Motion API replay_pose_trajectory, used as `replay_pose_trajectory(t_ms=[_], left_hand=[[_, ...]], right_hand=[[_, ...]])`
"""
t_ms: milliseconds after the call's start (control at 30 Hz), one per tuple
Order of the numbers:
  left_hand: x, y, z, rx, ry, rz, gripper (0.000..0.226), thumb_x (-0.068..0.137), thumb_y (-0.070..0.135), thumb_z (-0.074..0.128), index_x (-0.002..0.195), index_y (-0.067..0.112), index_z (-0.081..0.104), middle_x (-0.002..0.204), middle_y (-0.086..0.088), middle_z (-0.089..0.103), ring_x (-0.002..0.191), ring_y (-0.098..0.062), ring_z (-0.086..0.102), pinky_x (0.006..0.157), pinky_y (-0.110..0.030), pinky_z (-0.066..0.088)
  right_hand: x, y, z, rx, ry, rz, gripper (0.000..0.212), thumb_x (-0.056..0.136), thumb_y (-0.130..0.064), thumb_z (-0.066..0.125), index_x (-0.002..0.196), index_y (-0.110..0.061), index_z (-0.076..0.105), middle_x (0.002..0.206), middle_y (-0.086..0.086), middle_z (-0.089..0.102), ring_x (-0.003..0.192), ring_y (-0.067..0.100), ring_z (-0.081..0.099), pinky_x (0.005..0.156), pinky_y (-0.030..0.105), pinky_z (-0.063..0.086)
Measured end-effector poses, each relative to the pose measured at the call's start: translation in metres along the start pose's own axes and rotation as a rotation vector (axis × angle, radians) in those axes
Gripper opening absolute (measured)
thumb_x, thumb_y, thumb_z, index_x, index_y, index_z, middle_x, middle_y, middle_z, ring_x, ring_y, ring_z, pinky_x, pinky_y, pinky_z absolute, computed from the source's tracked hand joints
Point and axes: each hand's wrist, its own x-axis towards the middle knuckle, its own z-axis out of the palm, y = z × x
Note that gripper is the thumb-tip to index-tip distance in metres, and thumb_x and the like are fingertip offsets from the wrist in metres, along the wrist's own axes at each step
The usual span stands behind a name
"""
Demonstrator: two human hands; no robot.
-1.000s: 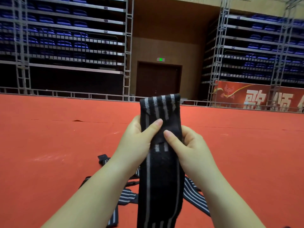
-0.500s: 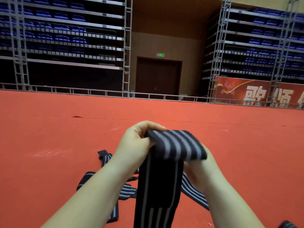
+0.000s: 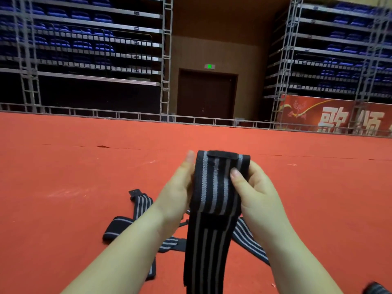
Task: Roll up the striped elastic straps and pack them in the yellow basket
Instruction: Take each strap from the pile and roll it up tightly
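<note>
Hands [image 3: 214, 187] grip strap [image 3: 216, 183] — tail cut off below.

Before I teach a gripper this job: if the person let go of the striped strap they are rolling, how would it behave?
The strap is probably floppy: below the right hand and left hand its tail hangs limp. The loose fold would likely unroll. It seems light, since fingertips hold it up.

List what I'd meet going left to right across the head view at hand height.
Loose black-and-grey striped straps on the red floor → left hand → folded black-and-grey striped elastic strap → right hand.
</note>
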Motion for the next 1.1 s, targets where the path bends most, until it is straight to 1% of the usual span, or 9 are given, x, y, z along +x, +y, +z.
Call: replay_pose_trajectory(t_ms=[67,167,333,500,667,767,933,1033,1100], left_hand=[[-0.002,-0.004,0.004,0.213,0.017,0.087,0.049,0.081,0.057,0.042,0.115,0.028,0.059,0.104,0.012,0.071,0.100,-0.003,0.065,0.092,-0.030,0.049],[0.000,-0.008,0.004,0.387,0.137,0.254,0.025,0.089,0.043,0.049,0.108,0.029,0.059,0.102,0.014,0.070,0.098,0.000,0.064,0.093,-0.034,0.049],[0.001,-0.004,0.004,0.236,0.325,0.393,0.020,0.088,0.039,0.054,0.099,0.024,0.059,0.094,0.007,0.072,0.089,-0.007,0.067,0.085,-0.034,0.052],[0.001,-0.016,-0.002,0.237,-0.050,0.111,0.038,0.085,0.053,0.054,0.120,0.041,0.044,0.117,0.020,0.063,0.111,0.001,0.058,0.102,-0.036,0.044],[0.002,-0.016,-0.005,0.258,0.024,0.338,0.031,0.094,0.007,0.050,0.108,0.035,0.055,0.099,0.022,0.067,0.098,0.004,0.061,0.086,-0.017,0.047],[0.004,-0.018,-0.007,0.341,0.143,0.467,0.036,0.087,-0.007,0.055,0.092,0.028,0.062,0.085,0.017,0.070,0.085,0.003,0.064,0.073,-0.012,0.048],[0.006,-0.015,-0.011,0.237,0.174,0.399,0.053,0.082,-0.016,0.047,0.086,0.029,0.075,0.115,0.012,0.062,0.110,-0.005,0.058,0.094,-0.025,0.048],[0.005,-0.008,-0.011,-0.149,0.067,0.172,0.036,0.098,0.012,0.035,0.120,0.022,0.061,0.117,-0.004,0.064,0.103,-0.019,0.065,0.087,-0.036,0.053],[0.002,-0.009,-0.010,-0.024,-0.010,0.102,0.040,0.096,0.041,0.037,0.127,0.024,0.055,0.118,-0.003,0.066,0.109,-0.019,0.063,0.093,-0.040,0.049]], right_hand=[[-0.001,-0.002,0.000,-0.014,0.006,-0.035,0.025,0.099,-0.010,0.044,0.114,-0.021,0.061,0.107,-0.004,0.070,0.101,0.011,0.066,0.086,0.032,0.051],[-0.004,-0.007,0.001,-0.005,-0.027,-0.034,0.023,0.098,-0.014,0.046,0.114,-0.021,0.061,0.107,-0.004,0.071,0.101,0.011,0.066,0.088,0.034,0.052],[-0.011,0.001,0.002,-0.166,-0.146,0.103,0.047,0.079,-0.062,0.045,0.105,-0.028,0.064,0.101,-0.011,0.072,0.096,0.004,0.066,0.088,0.031,0.050],[-0.010,0.003,-0.002,-0.334,0.113,-0.069,0.041,0.078,-0.057,0.035,0.083,-0.020,0.054,0.069,-0.010,0.062,0.065,-0.007,0.057,0.059,0.010,0.042],[-0.006,0.015,-0.002,0.031,-0.034,0.247,0.076,0.075,-0.082,0.029,0.110,-0.028,0.068,0.109,-0.006,0.070,0.106,0.010,0.063,0.097,0.038,0.046],[-0.008,0.006,-0.003,0.320,-0.213,0.459,0.069,0.084,-0.069,0.032,0.117,-0.021,0.068,0.116,0.004,0.069,0.112,0.021,0.063,0.106,0.043,0.038],[-0.013,-0.002,-0.010,0.410,-0.270,0.404,0.044,0.078,-0.030,0.059,0.115,-0.008,0.065,0.110,0.011,0.071,0.104,0.025,0.067,0.093,0.039,0.049],[-0.015,0.003,-0.011,0.167,-0.213,0.241,0.052,0.080,-0.022,0.067,0.130,-0.018,0.052,0.117,0.000,0.068,0.110,0.018,0.064,0.095,0.038,0.049],[-0.017,0.006,-0.007,0.030,-0.124,0.118,0.072,0.077,-0.030,0.063,0.143,-0.035,0.034,0.129,-0.014,0.060,0.118,0.006,0.057,0.103,0.037,0.043]])
